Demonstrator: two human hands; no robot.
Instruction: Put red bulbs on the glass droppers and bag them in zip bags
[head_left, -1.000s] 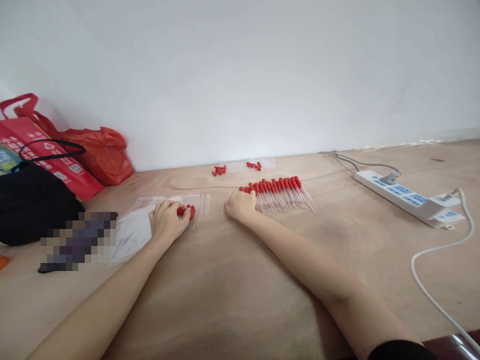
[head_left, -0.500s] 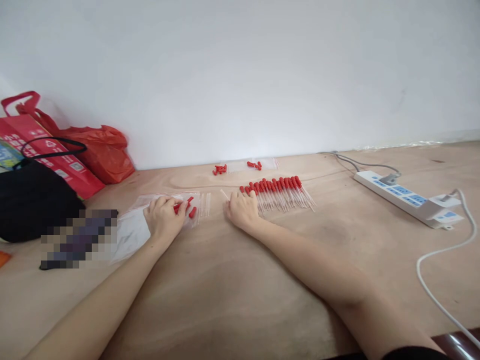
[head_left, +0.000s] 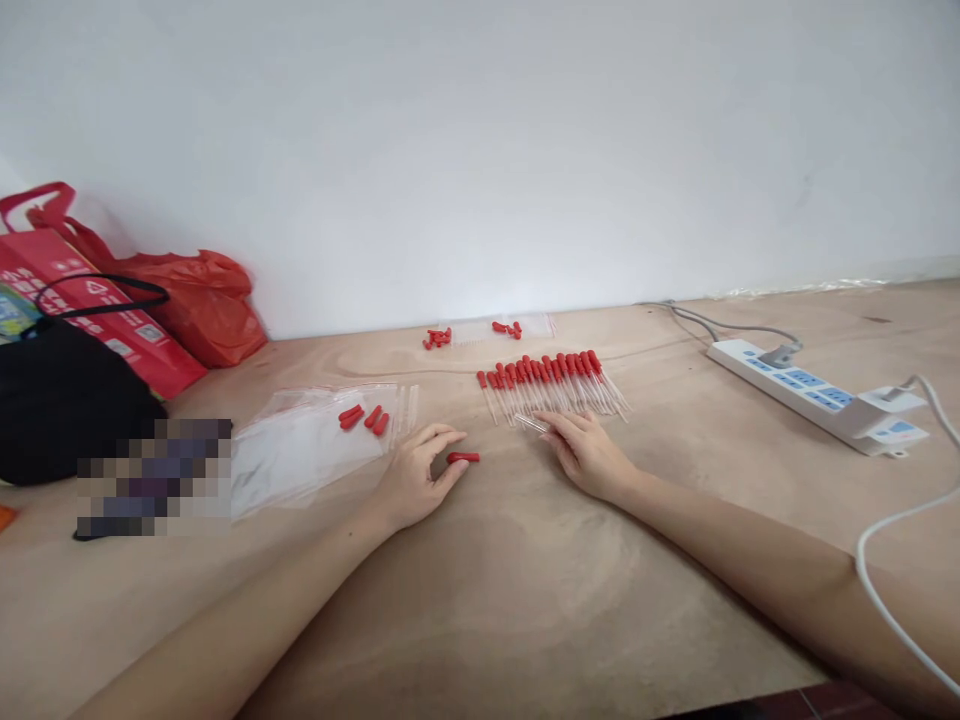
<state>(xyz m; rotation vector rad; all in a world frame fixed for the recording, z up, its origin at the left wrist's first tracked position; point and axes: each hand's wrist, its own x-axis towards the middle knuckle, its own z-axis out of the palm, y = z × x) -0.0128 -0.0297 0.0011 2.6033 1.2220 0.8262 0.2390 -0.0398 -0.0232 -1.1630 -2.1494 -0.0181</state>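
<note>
My left hand [head_left: 418, 476] is open, thumb and forefinger apart. A red rubber dropper bulb [head_left: 465, 457] lies on the table at its thumb tip and does not look gripped. My right hand [head_left: 589, 455] pinches a clear dropper tube [head_left: 530, 424], its free end pointing left. Just beyond that hand is a row of droppers [head_left: 544, 372], red bulbs toward the wall and clear stems toward me. Several loose red bulbs [head_left: 373, 416] rest on a clear plastic bag [head_left: 300, 455] at the left. Clear tubes [head_left: 410, 407] lie along the bag's right edge.
Near the wall, more red bulbs [head_left: 438, 338] lie beside another clear bag [head_left: 469, 332]. A white power strip [head_left: 810, 390] with cables stands at the right. Red bags [head_left: 202, 305], a black bag [head_left: 75, 405] and a blurred-out object [head_left: 157, 480] occupy the left side.
My left hand has come off the bag, moving right and nearer me; a red bulb now lies beside it. My right hand has moved right and nearer me, uncovering the row's left end.
</note>
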